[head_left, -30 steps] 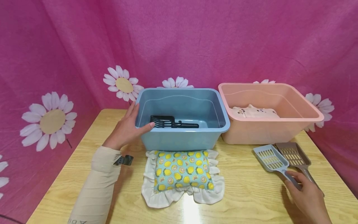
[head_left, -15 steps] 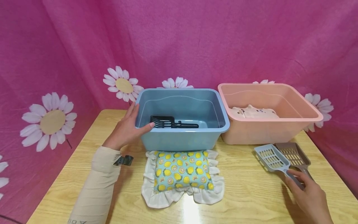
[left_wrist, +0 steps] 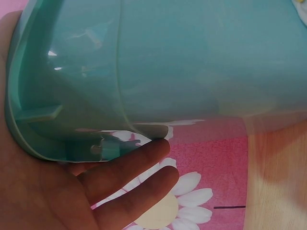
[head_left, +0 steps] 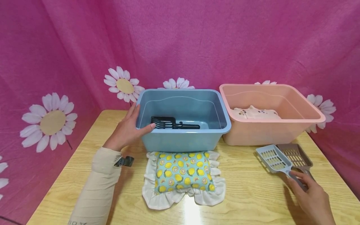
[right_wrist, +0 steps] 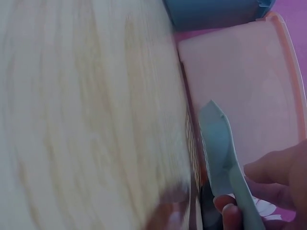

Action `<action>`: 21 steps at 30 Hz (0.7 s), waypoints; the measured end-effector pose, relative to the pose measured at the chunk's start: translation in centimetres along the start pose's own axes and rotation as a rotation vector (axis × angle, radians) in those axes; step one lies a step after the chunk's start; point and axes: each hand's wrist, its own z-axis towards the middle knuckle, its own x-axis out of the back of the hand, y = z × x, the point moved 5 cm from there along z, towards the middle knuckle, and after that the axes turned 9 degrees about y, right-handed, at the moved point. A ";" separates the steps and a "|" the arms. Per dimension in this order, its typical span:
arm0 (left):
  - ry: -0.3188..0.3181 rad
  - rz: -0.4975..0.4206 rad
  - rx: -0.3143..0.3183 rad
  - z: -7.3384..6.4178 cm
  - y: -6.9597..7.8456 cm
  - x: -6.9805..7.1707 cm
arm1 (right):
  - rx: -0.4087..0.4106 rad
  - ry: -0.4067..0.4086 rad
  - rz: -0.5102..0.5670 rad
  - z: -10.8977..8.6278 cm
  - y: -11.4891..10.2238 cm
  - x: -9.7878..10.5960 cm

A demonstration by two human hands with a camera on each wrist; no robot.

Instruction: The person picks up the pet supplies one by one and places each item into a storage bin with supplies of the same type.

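My left hand (head_left: 126, 131) lies at the front-left corner of a blue plastic bin (head_left: 180, 140). Its thumb reaches over the front rim, and in the left wrist view the nearly straight fingers (left_wrist: 125, 167) touch the outer side. My right hand (head_left: 312, 198) pinches the handle of a blue-grey slotted litter scoop (head_left: 278, 166), tilted over part of a brown slotted litter scoop (head_left: 307, 158) on the table. In the right wrist view the blue-grey scoop (right_wrist: 219, 148) appears edge-on, thumb and fingers about its handle. Inside the blue bin is a black slotted scoop (head_left: 185, 125).
A pink bin (head_left: 270, 134) stands right beside the blue one, with a pale patterned cloth item (head_left: 256, 113) inside. A lemon-print cushion with white frills (head_left: 184, 172) lies before the blue bin on the wooden table (head_left: 244, 193). A pink daisy-print curtain (head_left: 180, 40) hangs behind.
The blue-grey scoop and my right hand have shifted slightly right, and the hand now covers more of the brown scoop's handle. My left hand has stayed in place.
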 end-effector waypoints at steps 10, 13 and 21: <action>-0.001 -0.001 -0.015 0.0 0.1 -0.1 | 0.033 0.015 0.017 -0.3 -0.3 -0.1; 0.001 -0.003 -0.018 0.0 0.1 -0.1 | 0.060 0.035 0.005 -0.2 -0.4 0.1; -0.003 -0.008 -0.016 -0.1 0.1 0.0 | 0.075 0.022 -0.012 -0.2 -0.7 0.2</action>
